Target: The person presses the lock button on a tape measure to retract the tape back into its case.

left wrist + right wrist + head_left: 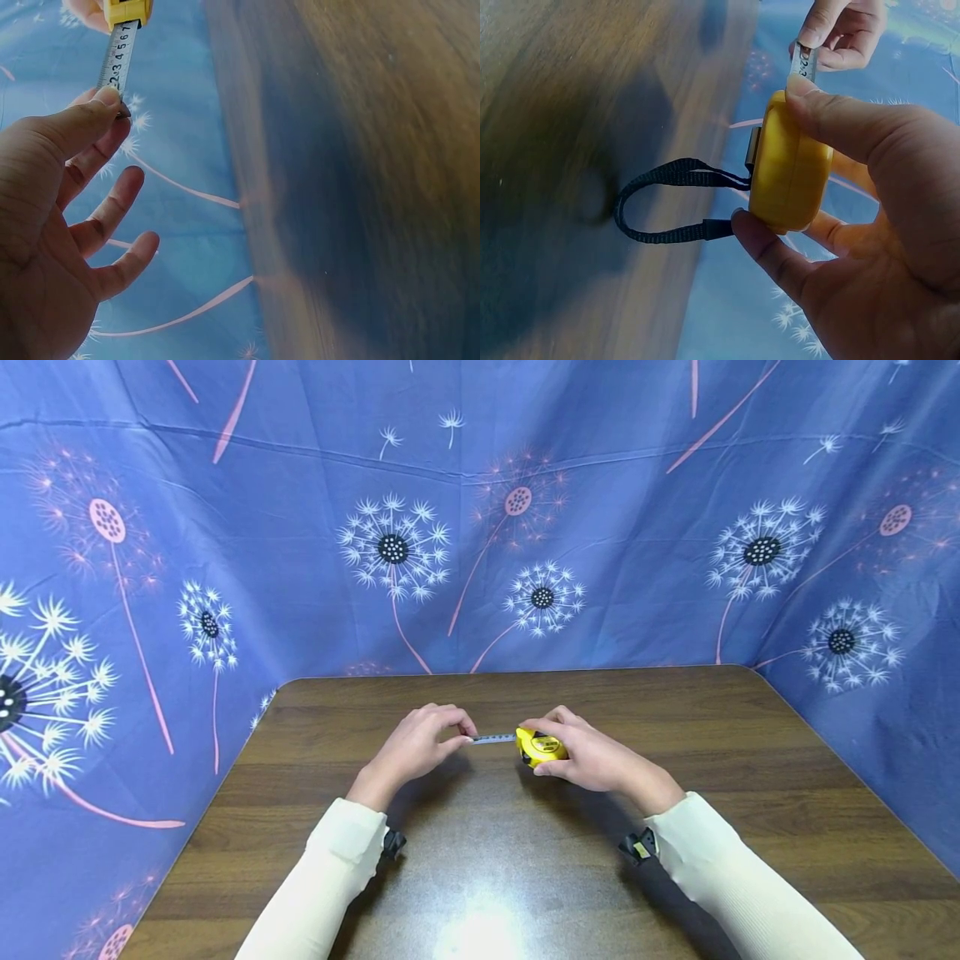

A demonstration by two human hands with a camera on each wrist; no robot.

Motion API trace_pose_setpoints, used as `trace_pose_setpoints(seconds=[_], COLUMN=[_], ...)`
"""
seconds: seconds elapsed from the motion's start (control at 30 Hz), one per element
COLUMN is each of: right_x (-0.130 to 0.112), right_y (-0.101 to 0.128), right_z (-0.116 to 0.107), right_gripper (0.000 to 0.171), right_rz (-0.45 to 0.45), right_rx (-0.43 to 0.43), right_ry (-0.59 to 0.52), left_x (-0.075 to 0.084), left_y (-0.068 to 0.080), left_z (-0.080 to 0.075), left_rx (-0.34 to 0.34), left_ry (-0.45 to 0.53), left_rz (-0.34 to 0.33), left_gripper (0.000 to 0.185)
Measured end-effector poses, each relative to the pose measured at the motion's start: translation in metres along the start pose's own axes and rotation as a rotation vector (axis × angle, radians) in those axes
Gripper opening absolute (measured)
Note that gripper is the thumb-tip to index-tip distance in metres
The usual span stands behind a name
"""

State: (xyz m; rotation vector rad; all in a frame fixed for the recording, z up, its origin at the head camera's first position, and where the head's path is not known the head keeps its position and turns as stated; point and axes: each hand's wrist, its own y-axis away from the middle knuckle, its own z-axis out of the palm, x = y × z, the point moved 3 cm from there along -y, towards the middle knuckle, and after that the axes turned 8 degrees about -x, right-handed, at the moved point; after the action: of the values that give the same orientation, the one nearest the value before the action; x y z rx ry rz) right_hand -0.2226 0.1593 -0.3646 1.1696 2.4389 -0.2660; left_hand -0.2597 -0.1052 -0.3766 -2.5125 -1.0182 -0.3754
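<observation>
Nearest the camera are two cream sleeves (330, 868), each w/ a small black strap-mounted cam at the wrist, over a dark wooden table (480, 877) that's got a glare spot near the front edge. Past those, both hands sit above the middle of the table. Right hand (592, 760) is clamped around a yellow tape measure (542, 748): thumb on top, fingers curled under the case, clear in the right wrist view. Its black wrist strap (667, 201) hangs off the case in a loop toward the table. Left hand (412, 747), just left of the tape measure, pinches the end of the blade (493, 739) btw thumb and forefinger, other fingers loose. Only a short bit of blade is out. Behind the table, blue cloth w/ dandelion print (480, 527) wraps round the back and sides.
</observation>
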Motion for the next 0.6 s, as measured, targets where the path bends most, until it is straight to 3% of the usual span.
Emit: trace_pose_setpoints(seconds=[0.6], right_x=[-0.0033], right_y=[-0.0064], right_z=[0.0044], right_gripper=[0.065], right_rz=[-0.02], right_rx=[-0.006], right_ry=[-0.01], left_x=[0.0043], left_y=[-0.0067], left_z=[0.0064], left_rx=[-0.011], left_ry=[-0.004], left_rz=[0.026], left_gripper=[0.011])
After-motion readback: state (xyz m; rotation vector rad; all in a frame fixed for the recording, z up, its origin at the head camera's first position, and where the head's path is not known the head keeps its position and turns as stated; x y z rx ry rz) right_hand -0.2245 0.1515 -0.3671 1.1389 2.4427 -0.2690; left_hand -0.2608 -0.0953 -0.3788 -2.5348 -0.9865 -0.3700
